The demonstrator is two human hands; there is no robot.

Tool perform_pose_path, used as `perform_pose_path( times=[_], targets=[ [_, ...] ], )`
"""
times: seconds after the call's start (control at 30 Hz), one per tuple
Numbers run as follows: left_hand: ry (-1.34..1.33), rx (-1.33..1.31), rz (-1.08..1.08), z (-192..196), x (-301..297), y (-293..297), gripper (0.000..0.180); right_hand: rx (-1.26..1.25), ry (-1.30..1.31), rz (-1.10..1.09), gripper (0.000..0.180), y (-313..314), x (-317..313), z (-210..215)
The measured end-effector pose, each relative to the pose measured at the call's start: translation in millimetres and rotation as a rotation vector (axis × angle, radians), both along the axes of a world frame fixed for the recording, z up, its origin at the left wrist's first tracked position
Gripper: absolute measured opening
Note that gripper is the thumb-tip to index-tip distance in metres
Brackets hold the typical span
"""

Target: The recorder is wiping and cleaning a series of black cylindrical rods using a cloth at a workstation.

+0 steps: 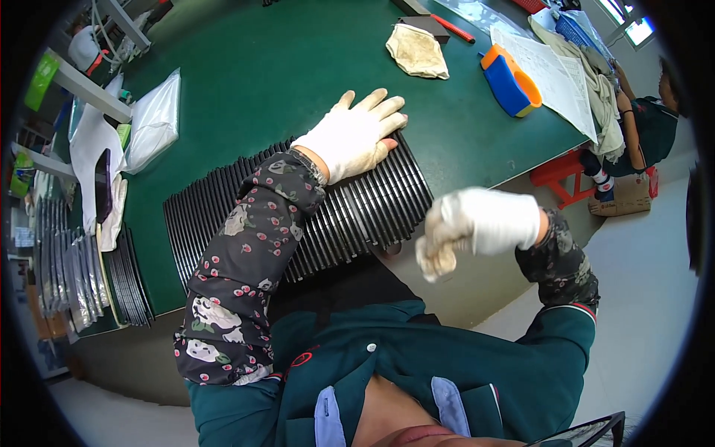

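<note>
A long row of thin black ribbed strips point(339, 227), packed side by side, lies along the near edge of the green table. My left hand point(354, 140), in a white glove, rests on the far right part of the row with its fingers spread. Off the row's right end, my gloved right hand point(477, 223) is raised and closed. A beige, crumpled cloth point(435, 262) seems to stick out of its fist, though motion blurs it. A dingy folded cloth point(417, 52) lies farther back on the table.
A blue-and-orange tape dispenser point(512, 80) and paper sheets point(555, 78) sit at the right, by a red pen point(453, 28). White plastic packets point(155, 123), a phone point(103, 186) and more black strips point(130, 279) are at the left. Another person point(644, 130) sits beyond a red stool point(562, 179).
</note>
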State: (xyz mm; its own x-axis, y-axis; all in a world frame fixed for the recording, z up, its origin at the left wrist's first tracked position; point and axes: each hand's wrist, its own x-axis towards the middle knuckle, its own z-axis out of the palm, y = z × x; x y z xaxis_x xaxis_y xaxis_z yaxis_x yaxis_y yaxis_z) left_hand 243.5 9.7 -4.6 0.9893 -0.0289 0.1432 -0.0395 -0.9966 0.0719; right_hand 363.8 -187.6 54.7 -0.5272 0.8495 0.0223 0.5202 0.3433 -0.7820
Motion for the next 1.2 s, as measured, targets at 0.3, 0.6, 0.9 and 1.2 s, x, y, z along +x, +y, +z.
perform_pose_path(
  times=[0.3, 0.6, 0.9, 1.2],
  targets=[
    [-0.046, -0.001, -0.01, -7, 9, -2, 0.044, -0.248, 0.232, -0.032, 0.015, 11, -12, -20],
    [-0.053, 0.058, -0.026, -9, 20, 0, 0.052, 0.478, -0.039, -0.348, 0.021, 42, 0, -57],
    [0.029, 0.12, 0.006, 1, 23, -7, 0.05, 0.294, 0.11, -0.44, 0.018, 30, -2, -4],
    [-0.087, 0.031, 0.006, -8, 25, -6, 0.046, 0.094, 0.081, 0.076, 0.029, -17, -7, -25]
  ],
)
